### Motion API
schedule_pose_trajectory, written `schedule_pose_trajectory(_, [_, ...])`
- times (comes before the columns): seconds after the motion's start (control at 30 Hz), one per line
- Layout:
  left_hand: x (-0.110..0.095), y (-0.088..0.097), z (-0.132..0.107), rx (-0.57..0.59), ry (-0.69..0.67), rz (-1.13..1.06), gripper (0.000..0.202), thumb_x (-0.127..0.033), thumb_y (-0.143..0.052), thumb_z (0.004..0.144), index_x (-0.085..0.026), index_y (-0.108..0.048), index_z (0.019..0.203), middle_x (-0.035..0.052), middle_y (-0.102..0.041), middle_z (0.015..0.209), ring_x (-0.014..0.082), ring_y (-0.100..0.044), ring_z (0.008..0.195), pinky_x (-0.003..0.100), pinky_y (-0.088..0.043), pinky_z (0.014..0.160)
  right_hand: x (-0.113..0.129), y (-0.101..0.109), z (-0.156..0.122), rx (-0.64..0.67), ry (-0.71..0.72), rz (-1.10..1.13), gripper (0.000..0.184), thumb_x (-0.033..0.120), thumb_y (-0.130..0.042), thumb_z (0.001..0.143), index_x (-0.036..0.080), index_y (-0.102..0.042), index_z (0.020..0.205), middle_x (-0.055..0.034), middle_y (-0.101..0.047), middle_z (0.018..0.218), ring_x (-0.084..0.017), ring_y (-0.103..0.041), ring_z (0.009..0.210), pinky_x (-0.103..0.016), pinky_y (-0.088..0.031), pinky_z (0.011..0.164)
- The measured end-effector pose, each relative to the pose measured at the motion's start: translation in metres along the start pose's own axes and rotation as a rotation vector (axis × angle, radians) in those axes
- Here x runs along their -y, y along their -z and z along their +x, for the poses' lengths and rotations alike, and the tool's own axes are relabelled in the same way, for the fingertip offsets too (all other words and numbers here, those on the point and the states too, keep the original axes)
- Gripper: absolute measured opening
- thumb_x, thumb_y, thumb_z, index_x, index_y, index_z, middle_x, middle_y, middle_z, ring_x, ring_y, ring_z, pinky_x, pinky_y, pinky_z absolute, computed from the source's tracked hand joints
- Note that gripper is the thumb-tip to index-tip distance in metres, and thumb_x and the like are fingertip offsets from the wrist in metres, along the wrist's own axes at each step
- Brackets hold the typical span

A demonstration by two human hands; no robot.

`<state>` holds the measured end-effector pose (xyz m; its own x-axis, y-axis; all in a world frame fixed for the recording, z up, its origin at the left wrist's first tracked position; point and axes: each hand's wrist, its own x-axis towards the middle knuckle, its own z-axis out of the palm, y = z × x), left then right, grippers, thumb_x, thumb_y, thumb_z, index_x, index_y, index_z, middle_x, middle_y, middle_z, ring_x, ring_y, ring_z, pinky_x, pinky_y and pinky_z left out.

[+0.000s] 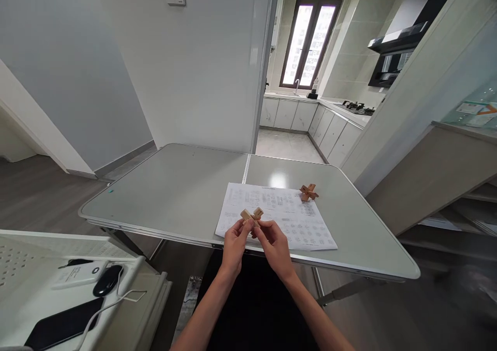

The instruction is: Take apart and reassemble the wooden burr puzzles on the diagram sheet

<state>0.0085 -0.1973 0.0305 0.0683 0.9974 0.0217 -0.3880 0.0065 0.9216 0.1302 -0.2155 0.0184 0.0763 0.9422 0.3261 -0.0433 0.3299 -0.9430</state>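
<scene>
Between my two hands, just above the near edge of a printed sheet [279,229], is a light wooden burr puzzle [257,213] whose block ends stick up in a V. My left hand [235,241] pinches it from the left with thumb and fingers. From the right, the fingers of my right hand [275,241] close on its lower part. My fingertips hide the lower pieces. A second, darker brown wooden burr puzzle [309,192] rests on the sheet's far right corner. Small diagrams and text cover the sheet, too small to read.
The grey-green folding table [171,195] has a metal rim and a centre seam. At lower left, a white cart [128,276] carries a black phone [64,324], a dark mouse [107,280], a white box [79,274] and a cable. A shelf [438,185] stands at right.
</scene>
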Motion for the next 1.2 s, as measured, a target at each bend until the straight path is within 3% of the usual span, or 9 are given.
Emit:
schedule_pose_trajectory(0.2, [0.002,0.003,-0.001,0.024,-0.029,-0.005,0.041,-0.050,-0.075,0.091,-0.018,-0.079,0.116,0.0117,-0.079,0.123,0.0294,-0.070,0.119,0.041,-0.046,0.112,-0.004,-0.006,-0.002,-0.070,0.064,-0.100,0.024,0.045,-0.066,0.100,0.022,-0.066,0.105,-0.0097,-0.076,0.107,-0.026,-0.075,0.102,-0.045,-0.062,0.095])
schedule_pose_trajectory(0.3, [0.003,0.007,0.000,0.001,-0.041,0.008,0.040,-0.049,-0.076,0.091,-0.018,-0.079,0.114,0.0111,-0.079,0.121,0.0291,-0.071,0.118,0.041,-0.046,0.111,-0.006,-0.006,0.000,-0.029,0.051,-0.078,0.025,0.046,-0.067,0.100,0.022,-0.065,0.107,-0.0095,-0.076,0.110,-0.026,-0.075,0.103,-0.044,-0.063,0.094])
schedule_pose_trajectory(0.43, [0.000,0.017,0.006,-0.051,-0.053,0.033,0.040,-0.051,-0.076,0.091,-0.017,-0.080,0.113,0.0104,-0.080,0.120,0.0299,-0.070,0.120,0.041,-0.045,0.114,-0.008,0.013,0.011,0.108,0.068,-0.125,0.031,0.046,-0.067,0.100,0.024,-0.060,0.121,-0.0082,-0.077,0.112,-0.024,-0.076,0.102,-0.043,-0.063,0.094])
schedule_pose_trajectory(0.5, [-0.003,0.024,0.011,-0.066,-0.043,0.046,0.042,-0.052,-0.076,0.090,-0.017,-0.080,0.114,0.0108,-0.080,0.120,0.0303,-0.070,0.121,0.042,-0.044,0.115,-0.012,0.028,0.020,0.068,0.111,-0.286,0.035,0.047,-0.064,0.101,0.023,-0.058,0.126,-0.0084,-0.076,0.108,-0.024,-0.076,0.097,-0.043,-0.064,0.090])
schedule_pose_trajectory(0.6, [-0.007,0.034,0.022,-0.057,-0.011,0.093,0.047,-0.054,-0.078,0.088,-0.017,-0.078,0.117,0.0120,-0.080,0.120,0.0312,-0.071,0.119,0.043,-0.048,0.112,-0.023,0.045,0.031,0.017,0.131,-0.481,0.033,0.049,-0.061,0.101,0.021,-0.064,0.118,-0.0117,-0.073,0.112,-0.025,-0.073,0.090,-0.044,-0.063,0.081])
schedule_pose_trajectory(0.8, [0.001,0.041,0.033,-0.019,0.019,0.169,0.053,-0.059,-0.080,0.083,-0.016,-0.075,0.113,0.0123,-0.081,0.112,0.0293,-0.076,0.104,0.041,-0.058,0.096,-0.047,0.041,0.037,0.061,0.118,-0.585,0.025,0.039,-0.074,0.089,0.025,-0.074,0.110,-0.0109,-0.069,0.113,-0.032,-0.066,0.105,-0.051,-0.056,0.093])
schedule_pose_trajectory(0.9, [0.004,0.042,0.033,0.021,0.056,0.185,0.057,-0.062,-0.078,0.084,-0.015,-0.070,0.115,0.0129,-0.081,0.108,0.0254,-0.078,0.087,0.038,-0.061,0.079,-0.052,0.039,0.039,0.050,0.095,-0.589,0.013,0.038,-0.073,0.089,0.025,-0.074,0.094,-0.0103,-0.070,0.100,-0.033,-0.066,0.102,-0.051,-0.055,0.092])
schedule_pose_trajectory(0.97, [0.003,0.042,0.032,0.046,0.072,0.196,0.059,-0.063,-0.076,0.085,-0.015,-0.067,0.117,0.0129,-0.080,0.107,0.0234,-0.077,0.081,0.036,-0.060,0.075,-0.052,0.042,0.040,0.043,0.068,-0.564,0.018,0.043,-0.070,0.092,0.024,-0.072,0.091,-0.0098,-0.071,0.095,-0.031,-0.067,0.094,-0.048,-0.056,0.086])
schedule_pose_trajectory(1.2, [-0.002,0.038,0.030,0.132,0.061,0.245,0.057,-0.061,-0.074,0.087,-0.016,-0.063,0.120,0.0119,-0.079,0.109,0.0201,-0.075,0.082,0.030,-0.052,0.071,-0.034,0.062,0.044,0.082,-0.065,-0.366,0.046,0.060,-0.050,0.103,0.019,-0.063,0.119,-0.0044,-0.073,0.082,-0.021,-0.070,0.071,-0.034,-0.058,0.065])
